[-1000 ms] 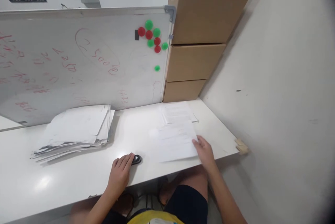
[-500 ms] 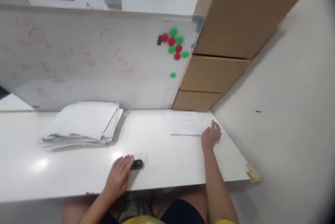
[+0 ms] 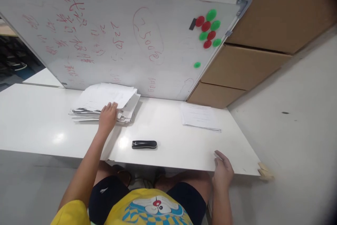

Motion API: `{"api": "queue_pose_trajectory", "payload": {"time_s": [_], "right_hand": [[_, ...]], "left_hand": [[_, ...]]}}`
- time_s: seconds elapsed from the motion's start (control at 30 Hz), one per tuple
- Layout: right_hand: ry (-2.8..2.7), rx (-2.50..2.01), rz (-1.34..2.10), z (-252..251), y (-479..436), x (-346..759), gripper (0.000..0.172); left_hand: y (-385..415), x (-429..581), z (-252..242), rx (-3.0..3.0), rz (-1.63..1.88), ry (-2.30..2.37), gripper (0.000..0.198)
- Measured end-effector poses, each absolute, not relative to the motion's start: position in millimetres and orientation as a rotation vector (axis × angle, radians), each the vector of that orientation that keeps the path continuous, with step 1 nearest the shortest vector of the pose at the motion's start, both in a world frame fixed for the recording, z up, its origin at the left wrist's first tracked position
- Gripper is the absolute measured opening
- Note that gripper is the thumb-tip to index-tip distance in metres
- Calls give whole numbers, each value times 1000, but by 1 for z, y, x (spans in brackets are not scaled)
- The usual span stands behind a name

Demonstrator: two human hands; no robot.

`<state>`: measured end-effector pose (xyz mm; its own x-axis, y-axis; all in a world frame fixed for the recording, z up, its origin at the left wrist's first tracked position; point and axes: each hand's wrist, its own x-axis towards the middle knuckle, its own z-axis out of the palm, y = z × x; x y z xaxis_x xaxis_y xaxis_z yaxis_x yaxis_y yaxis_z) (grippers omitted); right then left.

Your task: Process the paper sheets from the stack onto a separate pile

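My left hand [image 3: 108, 115] rests with outstretched fingers on the near edge of a thick, uneven stack of papers [image 3: 105, 95]. My right hand [image 3: 223, 170] is over the table's front edge at the right, its fingers loosely apart and nothing visible in them. A black stapler [image 3: 144, 144] lies on its own between my hands, near the front of the table. Farther back on the right is a thinner pile of printed sheets [image 3: 201, 117], which neither hand touches.
A whiteboard [image 3: 173, 74] with red writing and round red and green magnets stands along the table's back. Cardboard boxes [image 3: 247, 61] are stacked at the back right against the wall [image 3: 297, 137]. The white table [image 3: 168, 154] ends just in front of my body.
My left hand has left the stapler and moved up and left onto the thick paper stack. My right hand has drawn back from beside the thinner pile toward the front edge.
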<state>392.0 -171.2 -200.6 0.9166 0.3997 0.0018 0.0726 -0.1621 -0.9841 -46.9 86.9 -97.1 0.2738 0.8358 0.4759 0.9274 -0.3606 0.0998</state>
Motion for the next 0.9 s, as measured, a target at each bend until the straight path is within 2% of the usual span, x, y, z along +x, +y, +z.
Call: {"api": "queue_pose_trajectory", "payload": {"time_s": [0.1,0.2,0.3,0.4,0.53,0.7,0.9], "right_hand": [[-338,-1646,309,-184,-172,354,26],[-524,-1637,515,-166,-169,310,17],[-716,-1545,780,-153,-160,273,18],[-827,-1470,901,-147,-148,253,21],[-879,-1451,905,-149,-139,254,22],[-786,-1474,857,-160,-147,267,18],[-725,-1444,863,-157,-152,265,14]], "left_hand": [[67,-43,-102,-2358,-759,-1504,40],[48,-35,-110,-2403,-777,-1370,41],[36,-24,-121,-2429,-747,-1383,43],[36,-10,-125,-2378,-668,-1510,40],[56,9,-113,-2284,-547,-1573,39],[78,22,-86,-2329,-407,-1526,28],[52,37,-74,-2430,-437,-1317,27]]}}
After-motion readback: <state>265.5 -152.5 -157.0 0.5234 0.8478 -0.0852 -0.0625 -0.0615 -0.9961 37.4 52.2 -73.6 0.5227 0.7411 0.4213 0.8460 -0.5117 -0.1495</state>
